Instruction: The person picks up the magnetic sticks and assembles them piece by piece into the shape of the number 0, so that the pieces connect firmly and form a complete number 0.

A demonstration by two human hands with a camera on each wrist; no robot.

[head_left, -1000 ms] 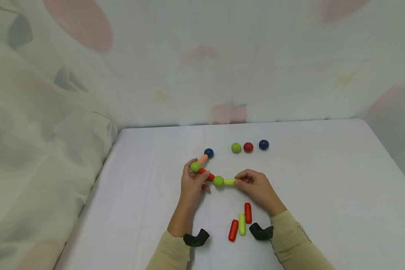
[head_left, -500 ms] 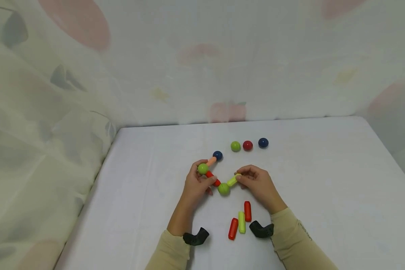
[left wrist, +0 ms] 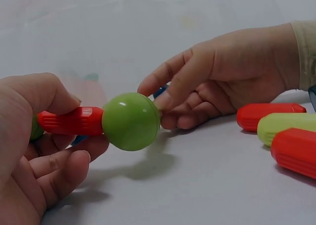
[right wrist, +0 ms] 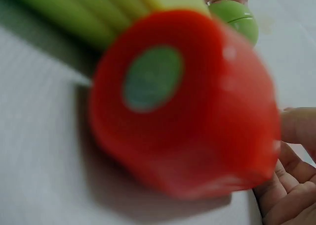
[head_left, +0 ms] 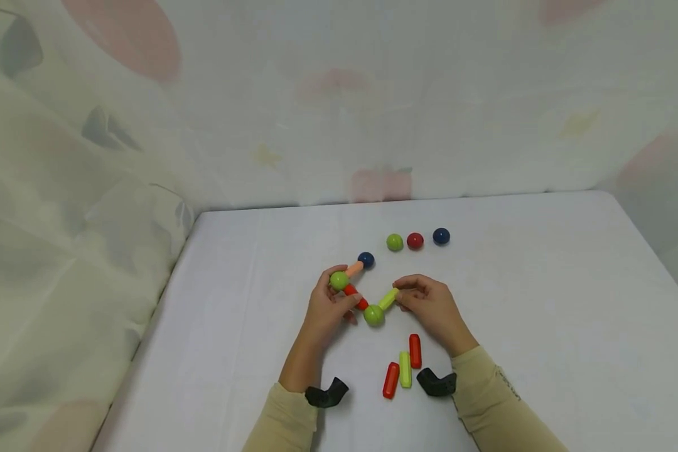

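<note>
Two hands, green ball [head_left: 374, 315] between grips

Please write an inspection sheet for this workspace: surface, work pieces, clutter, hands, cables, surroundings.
Surface: white table, smooth, no stains seen.
Work pieces: zigzag chain of blue ball, orange rod, green ball, red rod, second green ball, yellow-green rod.
Clutter: three loose balls in a row behind; three loose rods near the wrists.
Hands: left hand grips the red rod; right hand pinches the yellow-green rod.
Cables: nothing seen.
Surroundings: pale patterned curtain behind and at left.
</note>
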